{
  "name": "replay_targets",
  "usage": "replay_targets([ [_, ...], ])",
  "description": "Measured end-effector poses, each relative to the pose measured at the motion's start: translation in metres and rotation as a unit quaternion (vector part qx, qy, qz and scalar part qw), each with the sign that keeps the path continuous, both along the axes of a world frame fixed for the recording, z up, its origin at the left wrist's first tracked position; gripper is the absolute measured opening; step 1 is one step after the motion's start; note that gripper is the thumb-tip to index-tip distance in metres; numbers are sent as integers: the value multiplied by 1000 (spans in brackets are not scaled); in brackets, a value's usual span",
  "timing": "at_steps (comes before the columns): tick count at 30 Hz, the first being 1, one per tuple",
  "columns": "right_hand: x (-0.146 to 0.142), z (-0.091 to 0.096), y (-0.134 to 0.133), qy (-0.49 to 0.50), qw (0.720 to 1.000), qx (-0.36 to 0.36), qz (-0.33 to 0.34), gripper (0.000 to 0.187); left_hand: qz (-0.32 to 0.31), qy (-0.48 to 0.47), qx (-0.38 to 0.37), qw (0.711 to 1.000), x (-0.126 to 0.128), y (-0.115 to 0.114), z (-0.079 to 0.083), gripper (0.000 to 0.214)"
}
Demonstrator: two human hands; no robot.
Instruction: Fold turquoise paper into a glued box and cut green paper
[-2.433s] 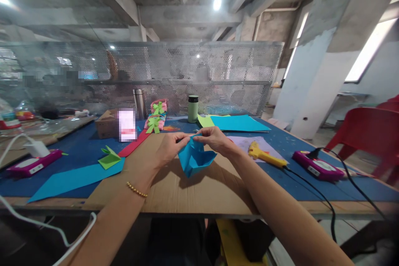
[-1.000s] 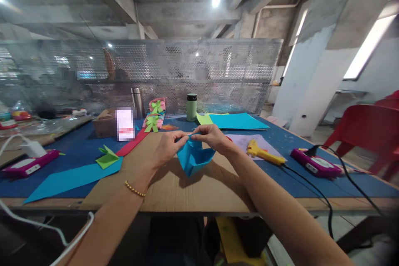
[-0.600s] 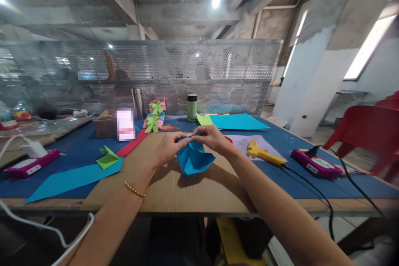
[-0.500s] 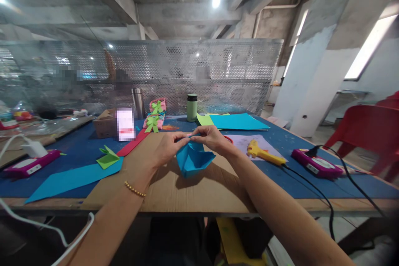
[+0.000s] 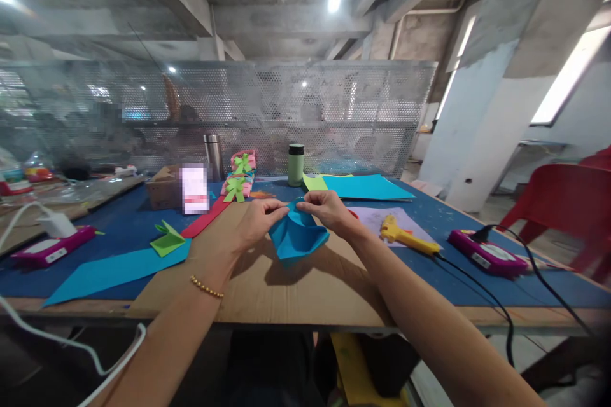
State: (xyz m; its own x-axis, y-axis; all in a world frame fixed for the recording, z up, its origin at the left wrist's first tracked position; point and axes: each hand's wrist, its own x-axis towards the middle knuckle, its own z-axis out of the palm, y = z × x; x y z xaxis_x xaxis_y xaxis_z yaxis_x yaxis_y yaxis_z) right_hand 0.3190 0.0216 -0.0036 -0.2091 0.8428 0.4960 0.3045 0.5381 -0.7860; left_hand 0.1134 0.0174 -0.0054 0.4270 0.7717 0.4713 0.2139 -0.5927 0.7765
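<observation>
A folded blue paper piece [image 5: 296, 238] hangs just above a brown cardboard sheet [image 5: 267, 286] on the table. My left hand [image 5: 258, 222] pinches its upper left edge with thumb and fingers closed. My right hand [image 5: 328, 211] pinches the upper right edge the same way. The two hands sit a small gap apart over the top of the paper. A bead bracelet [image 5: 208, 289] circles my left wrist.
A yellow glue gun [image 5: 403, 235] with a black cord lies to the right, near a pink device [image 5: 484, 253]. A blue paper strip [image 5: 114, 270], a green folded piece [image 5: 167, 241], a green flask [image 5: 295, 165], a steel flask [image 5: 212, 156], blue sheets [image 5: 365, 187] and a red chair [image 5: 568, 203] surround.
My hands have drawn slightly apart at the top of the blue paper, and its upper fold has spread open a little. The paper stays in the same spot.
</observation>
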Motion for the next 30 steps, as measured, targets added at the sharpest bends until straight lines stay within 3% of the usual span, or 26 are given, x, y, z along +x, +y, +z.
replay_targets([
  [6, -5, -5, 0, -33, 999, -3, 22, 46, -3, -18, -1, 1000, 6, 6, -9, 36],
  [13, -8, -8, 2, 38, 999, -21, 22, 41, 21, -12, 4, 1000, 4, 15, -14, 39],
  [25, -13, -7, -2, 54, 998, 22, 5, 31, -14, -75, -31, 997, 5, 19, -19, 35],
  [30, -15, -8, -3, 16, 997, 80, -3, 25, -1, -89, -47, 995, 5, 14, -15, 35],
])
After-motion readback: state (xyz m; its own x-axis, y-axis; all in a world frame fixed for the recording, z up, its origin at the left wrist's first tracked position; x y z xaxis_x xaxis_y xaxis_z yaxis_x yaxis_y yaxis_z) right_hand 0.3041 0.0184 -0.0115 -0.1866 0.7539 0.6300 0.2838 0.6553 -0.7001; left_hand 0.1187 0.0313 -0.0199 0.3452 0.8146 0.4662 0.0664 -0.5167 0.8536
